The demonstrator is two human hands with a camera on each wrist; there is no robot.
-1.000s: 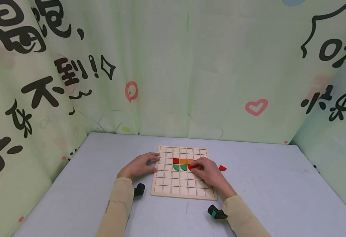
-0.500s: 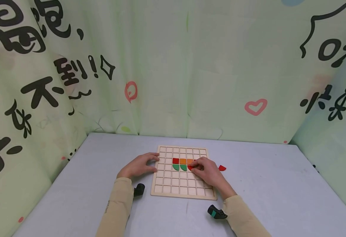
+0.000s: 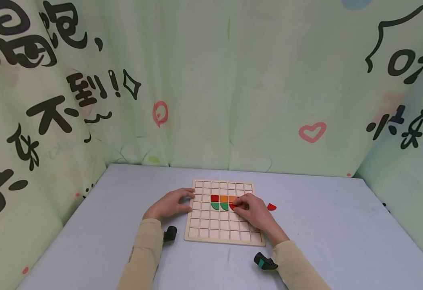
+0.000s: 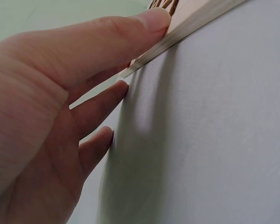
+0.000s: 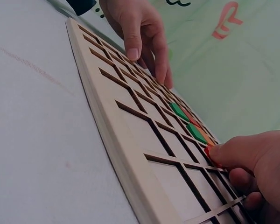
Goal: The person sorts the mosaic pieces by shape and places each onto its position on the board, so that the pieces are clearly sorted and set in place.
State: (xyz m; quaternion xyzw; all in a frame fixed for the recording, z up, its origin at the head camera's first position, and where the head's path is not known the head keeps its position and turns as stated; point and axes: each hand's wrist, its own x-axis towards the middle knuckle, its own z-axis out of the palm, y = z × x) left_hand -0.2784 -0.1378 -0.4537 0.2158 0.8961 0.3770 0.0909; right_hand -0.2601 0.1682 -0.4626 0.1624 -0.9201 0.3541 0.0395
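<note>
A square wooden grid board point(image 3: 199, 233) lies on the table. My left hand point(image 3: 170, 204) rests at its left edge, fingers spread and relaxed, with the thumb point(image 4: 151, 21) on the rim in the left wrist view. Over the board's right half, my right hand point(image 3: 255, 210) pinches a red quarter-circle tile point(image 3: 232, 207) down at a grid cell; the thumb covers part of it. Left of that tile in the same row sit two green quarter-circle tiles point(image 3: 215, 206). Directly behind them are a red square tile point(image 3: 215, 198) and orange tiles point(image 3: 223, 199), partly hidden toward the right by my fingers.
Another red quarter-circle tile point(image 3: 271, 207) lies on the white table point(image 3: 323, 233), just right of the board. A pale green curtain point(image 3: 204, 121) with black lettering surrounds the table's back and sides. Dark wrist camera mounts point(image 3: 170, 233) stick out from both sleeves.
</note>
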